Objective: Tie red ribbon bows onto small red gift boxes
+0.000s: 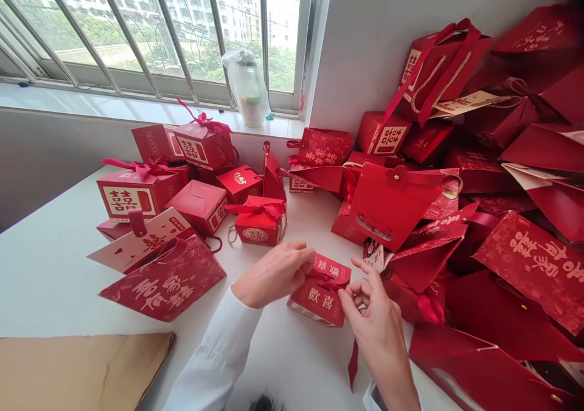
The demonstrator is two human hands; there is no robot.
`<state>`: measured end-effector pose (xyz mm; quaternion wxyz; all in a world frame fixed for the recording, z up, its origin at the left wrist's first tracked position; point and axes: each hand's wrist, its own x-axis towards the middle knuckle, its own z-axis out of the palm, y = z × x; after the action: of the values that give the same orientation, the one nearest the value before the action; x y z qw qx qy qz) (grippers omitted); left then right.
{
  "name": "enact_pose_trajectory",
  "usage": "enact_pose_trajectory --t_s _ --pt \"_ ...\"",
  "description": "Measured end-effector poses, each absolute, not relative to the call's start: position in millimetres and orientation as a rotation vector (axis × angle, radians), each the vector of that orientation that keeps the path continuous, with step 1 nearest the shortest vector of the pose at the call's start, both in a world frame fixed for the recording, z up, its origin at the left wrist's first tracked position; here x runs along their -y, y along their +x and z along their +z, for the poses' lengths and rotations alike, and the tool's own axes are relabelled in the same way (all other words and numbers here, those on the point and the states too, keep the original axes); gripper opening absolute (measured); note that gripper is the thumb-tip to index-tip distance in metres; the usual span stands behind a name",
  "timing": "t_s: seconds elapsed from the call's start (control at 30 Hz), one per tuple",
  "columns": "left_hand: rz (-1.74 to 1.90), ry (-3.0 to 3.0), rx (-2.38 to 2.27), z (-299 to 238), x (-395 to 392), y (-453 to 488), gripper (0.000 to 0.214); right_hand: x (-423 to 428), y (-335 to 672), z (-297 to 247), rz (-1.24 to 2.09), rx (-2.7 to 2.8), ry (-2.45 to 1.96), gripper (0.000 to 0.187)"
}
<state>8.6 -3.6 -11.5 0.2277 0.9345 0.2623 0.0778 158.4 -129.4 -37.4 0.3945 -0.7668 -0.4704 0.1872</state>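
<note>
A small red gift box (314, 306) with pale Chinese characters sits on the white table between my hands. Across its top runs a dark red ribbon (353, 365), one tail of which hangs below my right hand. My left hand (276, 274) is at the box's left side, closed, its curled fingers pinching the ribbon; its fingertips are partly hidden. At the right edge, my right hand (376, 314) pinches the ribbon between thumb and fingers, with the index finger stretched out. Just behind stands a red box (258, 231) with a ribbon bow and rope handles.
More red boxes (139, 195) and folded bags (166, 280) stand on the left of the white table (41, 277). A large pile of red packages (502, 259) fills the right. Cardboard (82, 371) lies front left. A bagged cup (250, 92) stands on the windowsill.
</note>
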Motion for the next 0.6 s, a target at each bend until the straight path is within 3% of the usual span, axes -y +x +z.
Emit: enact_pose_trajectory --t_s 0.33,0.6 --pt "0.168 2.602 -0.766 8 14 1 0.018 100 172 -24 0.416 1.26 -1.923 0.041" --pt "0.028 2.623 -0.853 6 15 5 0.018 88 191 -39 0.882 1.114 -1.715 0.048"
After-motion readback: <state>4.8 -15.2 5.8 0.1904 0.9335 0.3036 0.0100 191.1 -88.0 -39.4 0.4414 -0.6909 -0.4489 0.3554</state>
